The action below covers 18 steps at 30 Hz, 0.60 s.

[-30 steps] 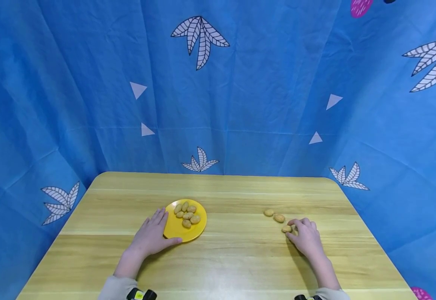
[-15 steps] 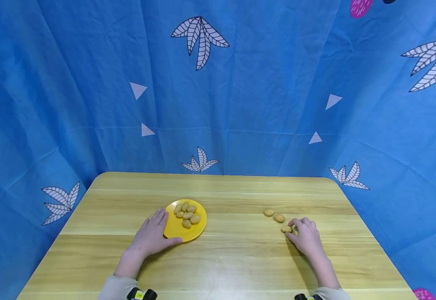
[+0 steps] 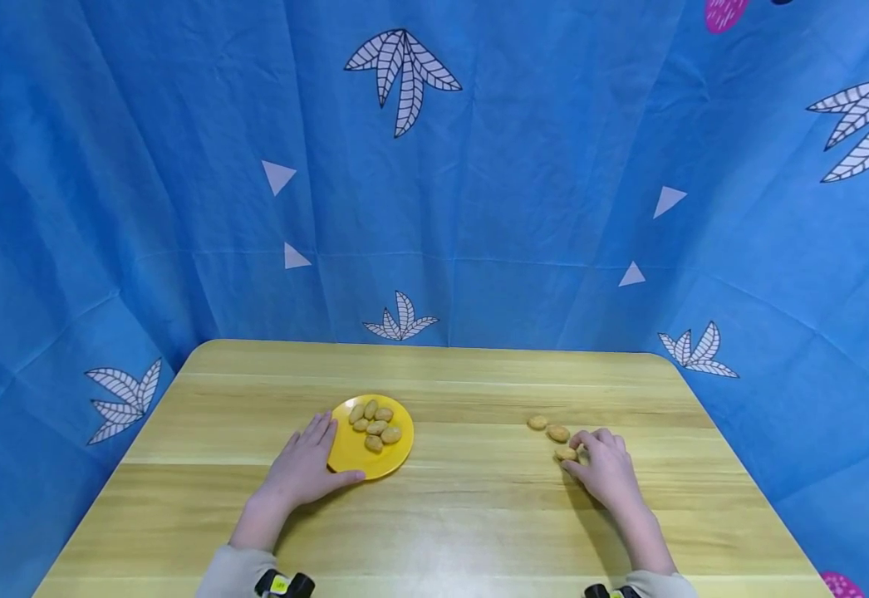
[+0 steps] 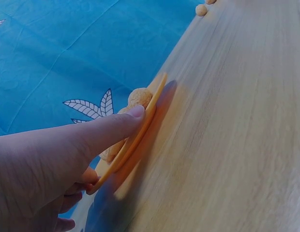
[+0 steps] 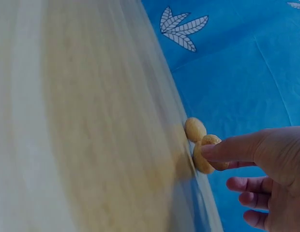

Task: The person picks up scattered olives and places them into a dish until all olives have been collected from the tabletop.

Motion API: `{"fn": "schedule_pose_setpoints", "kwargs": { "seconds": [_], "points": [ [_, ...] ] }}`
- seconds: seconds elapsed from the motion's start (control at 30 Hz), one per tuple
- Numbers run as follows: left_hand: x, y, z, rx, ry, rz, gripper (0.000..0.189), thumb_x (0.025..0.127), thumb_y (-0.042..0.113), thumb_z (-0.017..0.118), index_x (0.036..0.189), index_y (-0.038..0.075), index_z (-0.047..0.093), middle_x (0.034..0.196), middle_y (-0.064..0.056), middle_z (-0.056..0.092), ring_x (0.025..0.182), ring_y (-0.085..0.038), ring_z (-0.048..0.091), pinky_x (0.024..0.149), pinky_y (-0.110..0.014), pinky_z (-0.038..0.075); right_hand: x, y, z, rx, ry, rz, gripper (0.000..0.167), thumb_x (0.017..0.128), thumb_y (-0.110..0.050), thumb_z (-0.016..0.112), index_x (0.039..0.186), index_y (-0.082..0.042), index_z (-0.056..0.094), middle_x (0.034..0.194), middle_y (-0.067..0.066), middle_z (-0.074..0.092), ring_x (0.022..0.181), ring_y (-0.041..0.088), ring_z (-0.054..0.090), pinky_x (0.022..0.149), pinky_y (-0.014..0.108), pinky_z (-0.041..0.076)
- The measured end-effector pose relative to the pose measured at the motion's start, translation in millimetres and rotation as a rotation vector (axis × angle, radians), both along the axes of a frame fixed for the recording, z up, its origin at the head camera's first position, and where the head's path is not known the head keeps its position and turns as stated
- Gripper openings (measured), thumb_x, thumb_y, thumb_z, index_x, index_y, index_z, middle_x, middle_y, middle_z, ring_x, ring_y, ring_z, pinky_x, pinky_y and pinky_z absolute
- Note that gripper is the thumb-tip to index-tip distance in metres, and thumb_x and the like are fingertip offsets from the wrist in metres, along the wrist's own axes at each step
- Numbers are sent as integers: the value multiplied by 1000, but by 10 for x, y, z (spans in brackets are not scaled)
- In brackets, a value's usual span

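My left hand (image 3: 302, 471) rests against the left and near side of a small yellow plate (image 3: 351, 455), fingers spread straight. Its thumb lies over the rim in the left wrist view, near a tan lump. Several small tan, oval, potato-like lumps (image 3: 375, 428) lie on the plate. Over at the right, my right hand (image 3: 608, 471) pinches one such lump (image 3: 565, 454) between thumb and index finger. The right wrist view shows this pinched lump (image 5: 220, 166) partly covered by the thumb. Two loose lumps lie just beyond it, one farther (image 3: 537, 423) and one closer (image 3: 557, 433).
Both arms reach over a pale wooden table (image 3: 449, 515) with rounded far corners. A blue patterned cloth (image 3: 472, 208) hangs behind it and at both sides. Bare wood lies between the plate and the loose lumps.
My right hand has shifted slightly left with the pinched lump, towards the loose ones. The left hand and plate hold their place; the whole head view has moved a little.
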State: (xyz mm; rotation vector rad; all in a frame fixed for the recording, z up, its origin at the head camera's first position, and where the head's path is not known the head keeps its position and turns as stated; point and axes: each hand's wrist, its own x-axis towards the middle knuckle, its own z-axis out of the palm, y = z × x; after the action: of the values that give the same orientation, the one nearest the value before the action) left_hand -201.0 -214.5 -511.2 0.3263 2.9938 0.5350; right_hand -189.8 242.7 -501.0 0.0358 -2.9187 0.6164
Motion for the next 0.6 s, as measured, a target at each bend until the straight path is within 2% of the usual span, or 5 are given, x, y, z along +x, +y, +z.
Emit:
{"fn": "schedule_pose_setpoints", "kwargs": {
  "seconds": [0.37,0.6],
  "points": [
    [1,6,10,8,3,1,110,78,71,62,151,-4,28,161,-21,21,150,-39,18,120,-60,19,-51,-185,63,-24,129,58,23,75,-19,81,88,-12,63,103,18,62,101,39,51,84,51,42],
    [10,8,7,14,8,3,110,78,71,63,150,-4,29,161,-21,21,150,-39,19,120,-60,19,-75,-351,132,-39,113,84,23,76,-17,81,90,-12,64,102,14,61,104,38,50,86,50,43]
  ]
}}
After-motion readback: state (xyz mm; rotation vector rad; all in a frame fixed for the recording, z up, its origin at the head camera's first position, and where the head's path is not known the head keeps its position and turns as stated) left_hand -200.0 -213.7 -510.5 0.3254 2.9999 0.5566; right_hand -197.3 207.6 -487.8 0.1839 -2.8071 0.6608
